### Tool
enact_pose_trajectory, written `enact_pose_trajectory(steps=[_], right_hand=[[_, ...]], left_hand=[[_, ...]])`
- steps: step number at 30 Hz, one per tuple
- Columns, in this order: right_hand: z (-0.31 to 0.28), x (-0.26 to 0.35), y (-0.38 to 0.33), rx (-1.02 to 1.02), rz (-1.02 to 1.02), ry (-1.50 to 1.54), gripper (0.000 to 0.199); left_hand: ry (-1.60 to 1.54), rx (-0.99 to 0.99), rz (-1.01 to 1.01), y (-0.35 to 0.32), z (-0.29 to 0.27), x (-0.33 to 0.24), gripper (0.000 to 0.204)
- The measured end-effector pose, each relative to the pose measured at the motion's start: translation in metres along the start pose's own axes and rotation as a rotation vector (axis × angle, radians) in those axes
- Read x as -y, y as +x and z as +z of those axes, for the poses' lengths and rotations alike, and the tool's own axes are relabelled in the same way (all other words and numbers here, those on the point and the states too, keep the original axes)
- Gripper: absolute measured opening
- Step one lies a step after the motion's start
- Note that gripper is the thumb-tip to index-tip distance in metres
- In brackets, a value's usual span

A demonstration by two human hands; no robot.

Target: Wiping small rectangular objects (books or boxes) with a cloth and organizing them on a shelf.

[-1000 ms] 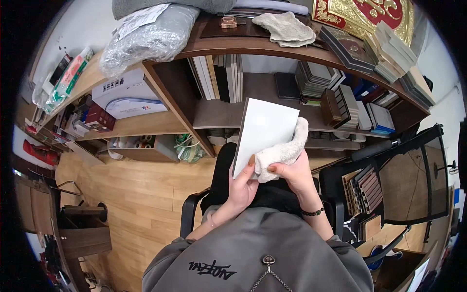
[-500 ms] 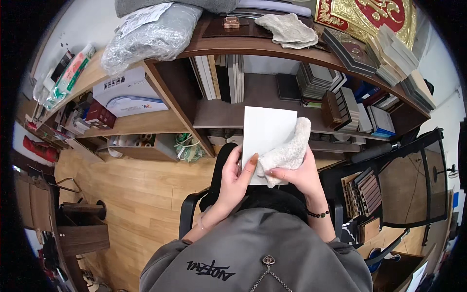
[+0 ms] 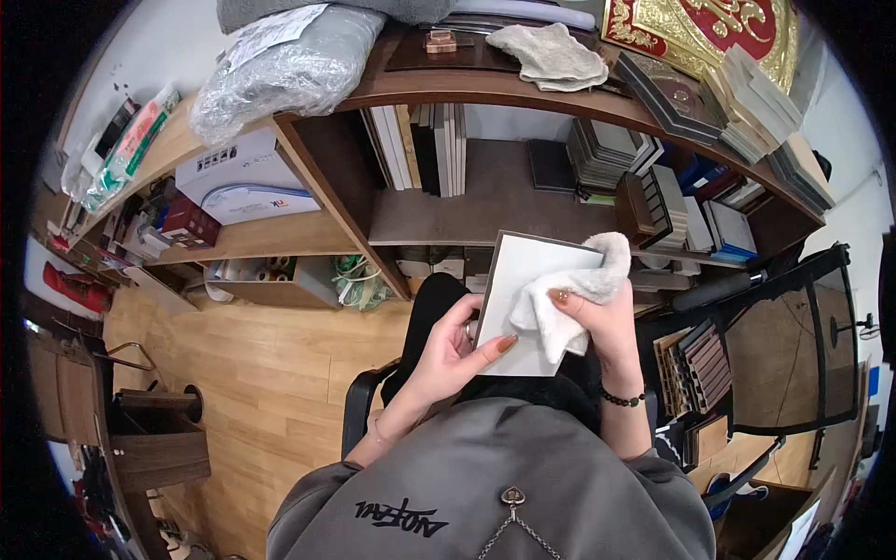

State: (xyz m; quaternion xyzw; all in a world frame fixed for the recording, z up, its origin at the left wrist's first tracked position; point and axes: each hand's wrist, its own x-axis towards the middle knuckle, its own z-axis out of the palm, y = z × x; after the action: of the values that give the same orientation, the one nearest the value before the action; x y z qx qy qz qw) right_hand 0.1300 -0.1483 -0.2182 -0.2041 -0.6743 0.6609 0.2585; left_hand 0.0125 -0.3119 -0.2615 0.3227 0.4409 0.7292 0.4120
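Note:
A flat white rectangular panel [image 3: 511,275] with a thin dark edge is held above my lap, tilted a little. My left hand [image 3: 457,350] grips its left side, thumb on the white face and the other fingers mostly behind it. A bunched white cloth [image 3: 558,322] is in my right hand [image 3: 605,322], whose thumb presses on it. The cloth lies against the right part of the panel's face and hides some of it. Its upper end sticks out past the panel's top right corner.
Ahead stands a brown shelf unit [image 3: 439,219] with folders and sample blocks. On its top lie a plastic-wrapped parcel [image 3: 294,70], another white cloth [image 3: 551,56] and a red-and-gold panel [image 3: 709,37]. To the right is a mesh-backed chair [image 3: 784,345]; wood floor [image 3: 261,373] shows left.
The panel has turned clockwise and come slightly lower and right, baring its dark edge. My right hand and the cloth have moved right, and the cloth has changed its folds.

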Motion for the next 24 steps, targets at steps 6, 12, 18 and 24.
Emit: enact_pose_trajectory(steps=[6, 12, 18, 24], right_hand=[[-0.025, -0.006, 0.016, -0.418, -0.195, 0.264, 0.056], [-0.006, 0.037, 0.01, 0.005, -0.757, -0.484, 0.058], [0.007, 0.049, 0.016, 0.091, -0.489, -0.672, 0.051], [-0.002, 0.04, 0.03, 0.255, -0.461, -0.392, 0.045]], left_hand=[[0.082, -0.037, 0.079, -0.004, 0.001, -0.001, 0.033], [0.263, -0.025, -0.036, -0.005, -0.002, -0.01, 0.031], [0.237, 0.087, 0.076, -0.008, 0.0, -0.009, 0.031], [0.045, 0.05, -0.043, -0.014, 0.004, -0.01, 0.031]])
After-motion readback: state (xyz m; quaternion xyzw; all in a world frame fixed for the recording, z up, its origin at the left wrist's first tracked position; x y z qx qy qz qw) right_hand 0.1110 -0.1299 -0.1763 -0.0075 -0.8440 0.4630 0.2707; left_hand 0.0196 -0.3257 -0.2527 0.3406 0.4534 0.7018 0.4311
